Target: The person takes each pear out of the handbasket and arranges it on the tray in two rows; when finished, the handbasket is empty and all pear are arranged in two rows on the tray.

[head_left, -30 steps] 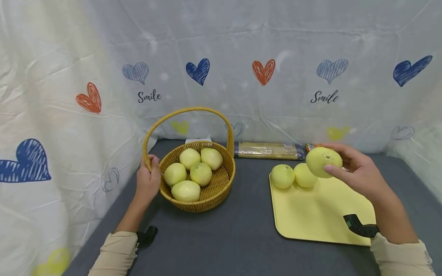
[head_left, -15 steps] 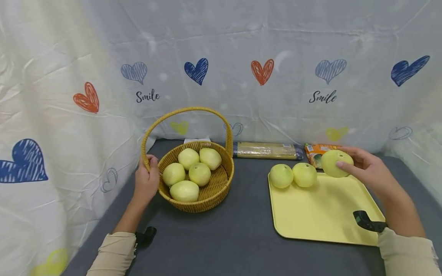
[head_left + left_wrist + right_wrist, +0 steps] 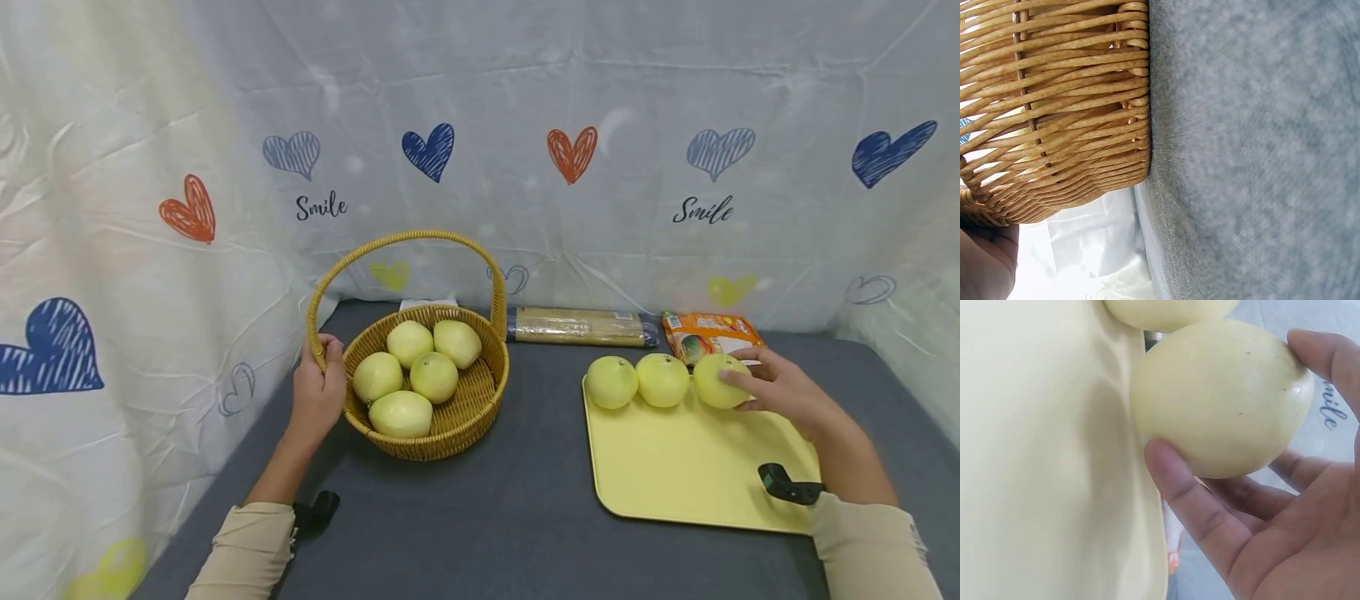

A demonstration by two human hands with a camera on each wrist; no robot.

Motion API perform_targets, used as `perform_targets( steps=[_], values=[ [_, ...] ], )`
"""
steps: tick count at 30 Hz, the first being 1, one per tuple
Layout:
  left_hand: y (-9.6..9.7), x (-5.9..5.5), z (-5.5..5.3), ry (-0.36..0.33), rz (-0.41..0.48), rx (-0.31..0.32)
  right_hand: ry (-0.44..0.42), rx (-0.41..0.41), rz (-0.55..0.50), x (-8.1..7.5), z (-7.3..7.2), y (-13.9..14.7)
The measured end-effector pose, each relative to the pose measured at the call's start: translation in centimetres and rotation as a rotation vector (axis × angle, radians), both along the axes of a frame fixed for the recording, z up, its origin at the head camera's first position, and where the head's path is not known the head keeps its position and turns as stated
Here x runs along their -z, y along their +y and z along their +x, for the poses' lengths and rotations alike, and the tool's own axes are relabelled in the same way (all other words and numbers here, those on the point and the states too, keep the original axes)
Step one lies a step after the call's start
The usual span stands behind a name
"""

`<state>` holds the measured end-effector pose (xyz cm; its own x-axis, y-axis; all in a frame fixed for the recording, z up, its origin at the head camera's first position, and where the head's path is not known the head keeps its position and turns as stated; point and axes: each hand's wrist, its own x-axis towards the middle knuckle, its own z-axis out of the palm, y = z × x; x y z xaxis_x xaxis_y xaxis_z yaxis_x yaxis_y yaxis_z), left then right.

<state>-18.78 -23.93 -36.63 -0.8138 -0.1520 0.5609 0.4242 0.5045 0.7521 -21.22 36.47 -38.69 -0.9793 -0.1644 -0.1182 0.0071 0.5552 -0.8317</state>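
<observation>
your right hand [image 3: 787, 390] pinches a pale green fruit [image 3: 711, 382] between thumb and fingers, which are spread about as wide as the fruit itself; that fruit lies left of your palm, at the far edge of the yellow tray [image 3: 697, 467], just right of the middle fruit [image 3: 662, 381] and in line with it and the left fruit [image 3: 612, 383]; you cannot tell whether it bears on the tray; it looks nearly round, so no long axis should matter; your left hand [image 3: 318, 385] is well apart, fingers curled round the handle [image 3: 405, 238] of the basket [image 3: 435, 450]
</observation>
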Motion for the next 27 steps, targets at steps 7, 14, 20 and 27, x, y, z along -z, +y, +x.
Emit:
perform_targets(
  steps=[7,14,20,27],
  values=[
    [-0.8,1.2,-1.2,0.008,-0.015,-0.003,-0.070,-0.020,-0.046,0.9,-0.2,-0.2],
    [-2.0,3.3,-2.6,0.011,-0.013,-0.018,-0.087,-0.026,-0.078,0.8,-0.3,-0.6],
    [-1.9,3.3,-2.5,0.034,-0.015,-0.029,-0.114,-0.034,-0.084,0.6,-0.5,-0.8],
    [-1.9,3.3,-2.6,0.027,-0.019,-0.036,-0.111,-0.037,0.003,0.3,-0.5,-0.8]
  ],
)
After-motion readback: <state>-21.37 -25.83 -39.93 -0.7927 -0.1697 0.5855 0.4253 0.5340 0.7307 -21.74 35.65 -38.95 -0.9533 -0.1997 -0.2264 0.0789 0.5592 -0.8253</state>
